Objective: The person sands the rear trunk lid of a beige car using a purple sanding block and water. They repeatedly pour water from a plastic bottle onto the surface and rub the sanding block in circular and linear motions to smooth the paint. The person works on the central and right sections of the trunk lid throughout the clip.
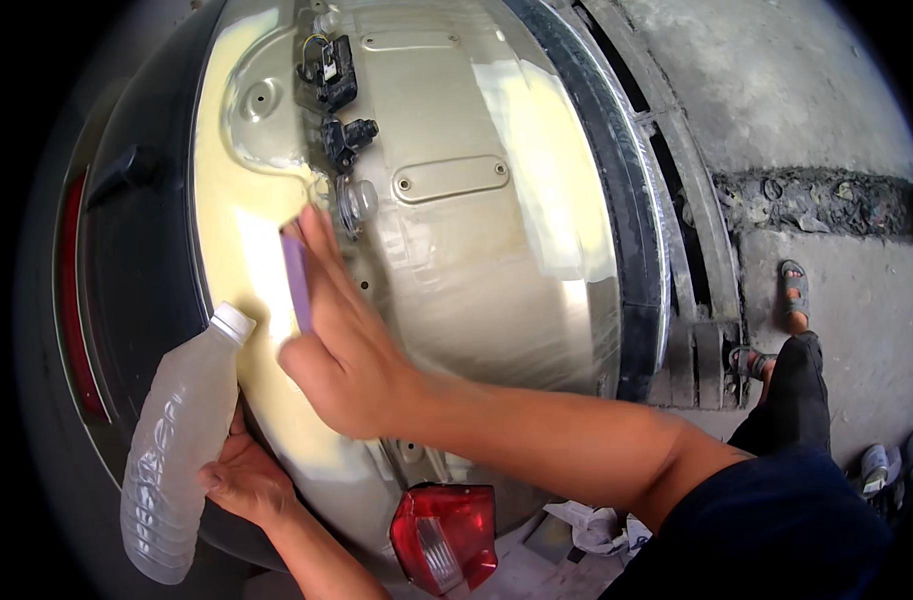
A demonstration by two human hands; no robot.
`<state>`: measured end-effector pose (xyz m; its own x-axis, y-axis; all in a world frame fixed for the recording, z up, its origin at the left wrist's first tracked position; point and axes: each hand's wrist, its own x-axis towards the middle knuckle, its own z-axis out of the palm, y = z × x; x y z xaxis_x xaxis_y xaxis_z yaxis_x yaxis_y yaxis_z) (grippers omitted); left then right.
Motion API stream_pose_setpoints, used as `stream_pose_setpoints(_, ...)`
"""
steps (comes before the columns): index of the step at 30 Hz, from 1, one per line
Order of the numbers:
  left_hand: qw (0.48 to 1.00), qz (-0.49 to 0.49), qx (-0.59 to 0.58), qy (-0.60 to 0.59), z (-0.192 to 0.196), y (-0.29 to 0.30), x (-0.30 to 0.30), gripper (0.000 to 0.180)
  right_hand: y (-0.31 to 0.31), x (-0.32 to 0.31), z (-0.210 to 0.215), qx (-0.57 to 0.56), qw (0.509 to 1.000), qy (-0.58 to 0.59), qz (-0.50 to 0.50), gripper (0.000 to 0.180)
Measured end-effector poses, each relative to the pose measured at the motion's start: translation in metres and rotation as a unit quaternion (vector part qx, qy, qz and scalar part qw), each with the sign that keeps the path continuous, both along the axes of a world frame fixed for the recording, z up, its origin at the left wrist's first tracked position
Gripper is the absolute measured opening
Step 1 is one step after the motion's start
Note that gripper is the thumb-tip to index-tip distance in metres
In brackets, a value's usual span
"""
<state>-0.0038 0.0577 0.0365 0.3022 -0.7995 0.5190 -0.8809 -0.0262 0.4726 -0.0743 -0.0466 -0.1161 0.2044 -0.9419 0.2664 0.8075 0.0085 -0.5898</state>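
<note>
My right hand (345, 340) presses a small purple block (297, 280) flat against a beige-gold car panel (457, 260), fingers spread along the block. My left hand (245, 478) grips a clear plastic bottle (182, 440) with a white cap, held at the panel's lower left edge. Black latch parts (332, 75) and a round fitting (359, 200) sit on the panel just above the right hand.
A red tail light (445, 535) sits below my right forearm. A black rubber seal (617, 200) rims the panel on the right. Beyond it lies a concrete floor (827, 90) with a debris-filled drain, and my sandalled feet (792, 300). A dark car body with a red lamp strip (77, 300) is at left.
</note>
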Motion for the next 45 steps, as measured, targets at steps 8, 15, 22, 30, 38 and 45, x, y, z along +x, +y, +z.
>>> stream_pose_setpoints(8, 1.000, 0.015, -0.018, 0.012, -0.004, 0.001, -0.001, 0.080, 0.040, -0.015, -0.007, -0.033, 0.999, -0.010, -0.003, 0.078)
stream_pose_setpoints(15, 0.999, 0.027, -0.012, 0.016, -0.006, -0.003, -0.007, 0.081, 0.031, -0.023, 0.003, -0.036, 0.998, 0.044, 0.029, 0.074)
stream_pose_setpoints(22, 1.000, 0.006, 0.005, -0.011, -0.003, 0.000, -0.002, 0.080, -0.039, -0.001, 0.027, 0.051, 0.998, 0.033, 0.027, 0.073)
stream_pose_setpoints(30, 1.000, 0.017, -0.025, -0.002, -0.007, 0.000, -0.004, 0.078, 0.004, -0.007, 0.014, -0.007, 0.996, 0.087, -0.006, 0.073)
stream_pose_setpoints(38, 1.000, 0.005, -0.014, 0.022, -0.005, 0.003, -0.001, 0.078, 0.054, -0.032, 0.009, -0.081, 0.988, 0.133, 0.022, 0.076)
stream_pose_setpoints(45, 1.000, -0.010, 0.005, 0.010, -0.002, -0.001, -0.002, 0.075, -0.014, 0.000, 0.031, -0.005, 0.980, 0.191, -0.053, 0.073)
